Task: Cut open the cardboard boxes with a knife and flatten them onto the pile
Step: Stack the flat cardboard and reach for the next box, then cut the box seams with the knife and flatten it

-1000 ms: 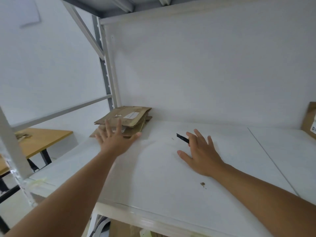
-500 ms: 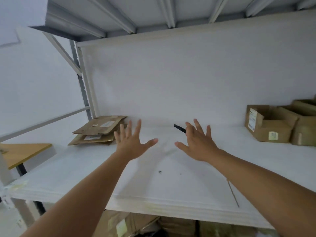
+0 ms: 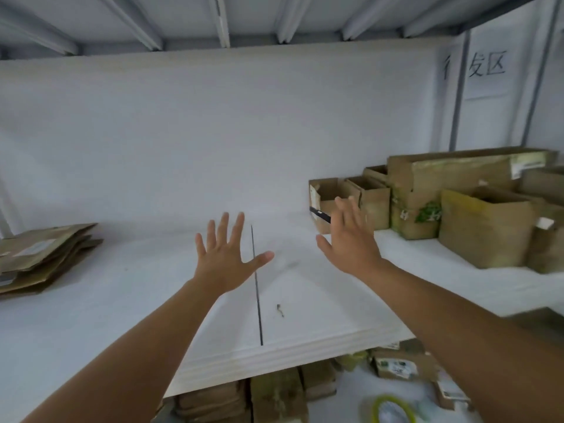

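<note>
A pile of flattened cardboard (image 3: 39, 254) lies at the left end of the white shelf (image 3: 122, 300). Several open cardboard boxes stand at the right; the nearest small box (image 3: 325, 190) is just behind my right hand (image 3: 351, 239). That hand hovers above the shelf and carries a knife, whose dark blade (image 3: 319, 214) sticks out to the left past the index finger; the grip itself is hidden. My left hand (image 3: 227, 257) hovers mid-shelf with fingers spread, holding nothing.
A large open box (image 3: 485, 227) and a long box (image 3: 457, 169) crowd the shelf's right end. A dark seam (image 3: 257, 285) crosses the shelf board. More cardboard (image 3: 274, 392) and a yellow ring (image 3: 393, 410) lie below the shelf. A white back wall closes the rear.
My view has swung right, away from the flattened pile and onto the standing boxes. Both hands have lifted off the shelf and moved right, the knife travelling with the right hand.
</note>
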